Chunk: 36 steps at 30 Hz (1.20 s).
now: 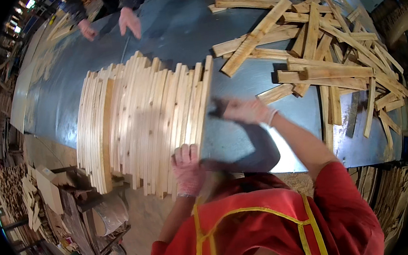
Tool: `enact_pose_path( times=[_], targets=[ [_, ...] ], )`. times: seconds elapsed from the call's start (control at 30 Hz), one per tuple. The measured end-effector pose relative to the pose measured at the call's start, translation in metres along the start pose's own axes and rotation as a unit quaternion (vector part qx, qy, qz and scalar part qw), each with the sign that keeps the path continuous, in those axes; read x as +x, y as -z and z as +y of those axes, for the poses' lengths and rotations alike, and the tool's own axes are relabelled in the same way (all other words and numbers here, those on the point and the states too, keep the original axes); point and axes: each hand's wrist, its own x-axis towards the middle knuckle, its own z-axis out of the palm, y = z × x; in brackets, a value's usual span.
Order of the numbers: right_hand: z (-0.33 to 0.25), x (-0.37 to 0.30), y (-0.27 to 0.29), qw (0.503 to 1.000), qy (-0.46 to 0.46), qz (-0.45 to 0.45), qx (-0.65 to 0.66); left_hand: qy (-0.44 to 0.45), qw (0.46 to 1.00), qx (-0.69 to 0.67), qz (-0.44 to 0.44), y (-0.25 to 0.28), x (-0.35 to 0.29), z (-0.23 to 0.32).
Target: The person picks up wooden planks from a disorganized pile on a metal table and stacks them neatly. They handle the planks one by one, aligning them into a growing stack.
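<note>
A row of pale wooden strips point(150, 124) lies side by side across the near left of the table, their ends uneven. My left hand point(188, 172), in a pinkish work glove, is closed over the near ends of the strips at the row's right edge; the thumb is hidden. Just right of the row, my right hand point(250, 111), also gloved, reaches over bare metal. Motion smears its fingers, and a dark shadow lies by their tips. I cannot make out anything in them.
A jumbled heap of wooden pieces point(317, 52) covers the right of the metal table point(171, 29). Across the table, a co-worker's two gloved hands point(129, 22) hover near the far edge. At lower left stand a wooden stand point(79, 214) and stacked wood point(12, 186).
</note>
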Motion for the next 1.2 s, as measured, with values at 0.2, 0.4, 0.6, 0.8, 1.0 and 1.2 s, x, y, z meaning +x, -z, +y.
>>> enact_pose_path(
  times=[0.2,0.4,0.6,0.8,1.0,1.2],
  targets=[
    [0.172,-0.065,0.175,0.873,-0.086,0.299,-0.376,-0.003,0.999,0.004,0.035,0.009,0.024,0.033],
    [0.192,-0.089,0.131,0.904,0.012,0.168,-0.392,-0.104,0.988,-0.099,0.053,0.012,0.112,0.102],
    [0.251,-0.157,0.067,0.952,0.117,0.213,-0.185,-0.101,0.992,-0.019,0.078,-0.006,0.255,0.145],
    [0.312,-0.168,0.063,0.797,-0.158,0.548,0.199,0.026,0.998,-0.007,-0.058,-0.006,0.333,0.181],
    [0.262,-0.131,0.035,0.823,-0.345,0.42,-0.165,0.04,0.892,-0.409,-0.188,-0.017,0.282,0.179],
    [0.237,-0.119,0.042,0.791,-0.341,0.502,-0.079,0.129,0.573,-0.736,-0.336,0.01,0.15,0.121]
  ],
)
